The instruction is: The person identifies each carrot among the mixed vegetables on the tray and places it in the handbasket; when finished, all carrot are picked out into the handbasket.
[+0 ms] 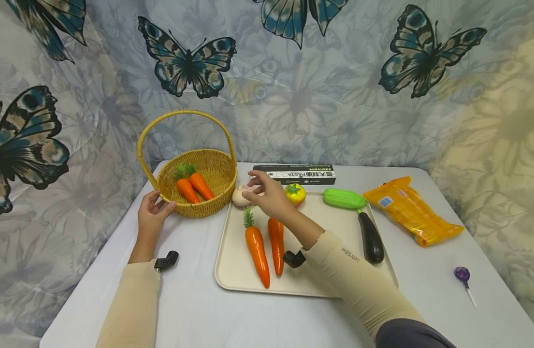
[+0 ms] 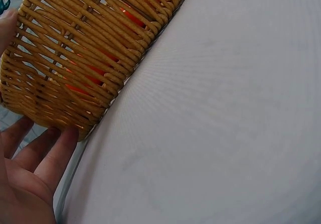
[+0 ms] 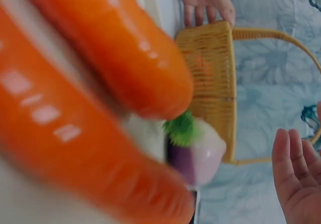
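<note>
White table, pasta box beyond wide right hand, left hand round basket edge

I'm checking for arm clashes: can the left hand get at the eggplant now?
Probably not: the left hand holds the basket, and the right arm stretches across the tray between that hand and the eggplant.

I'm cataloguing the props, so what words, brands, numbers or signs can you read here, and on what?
"PASTA": long black-and-white box; its Chinese characters and fine print are too small to quote surely.
"LetsSlim", as far as legible: beige fabric right sleeve.
Shiny orange plastic bag: print too small to read.
</note>
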